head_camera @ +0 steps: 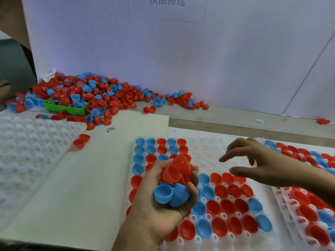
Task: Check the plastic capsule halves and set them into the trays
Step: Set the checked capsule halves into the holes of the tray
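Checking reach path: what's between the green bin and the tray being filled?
In the head view: loose capsule halves spilled by the green bin, then bare cream board up to the tray.

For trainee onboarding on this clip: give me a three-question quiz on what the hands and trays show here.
1. True or false: the left hand grips red and blue capsule halves.
2. The right hand is: A) pinching a half, B) holding nothing, fingers spread above the middle tray, C) resting on the green bin.
3. Fill in: the loose pile lies at the table's far ____ side.

Key: 1 true; 2 B; 3 left.
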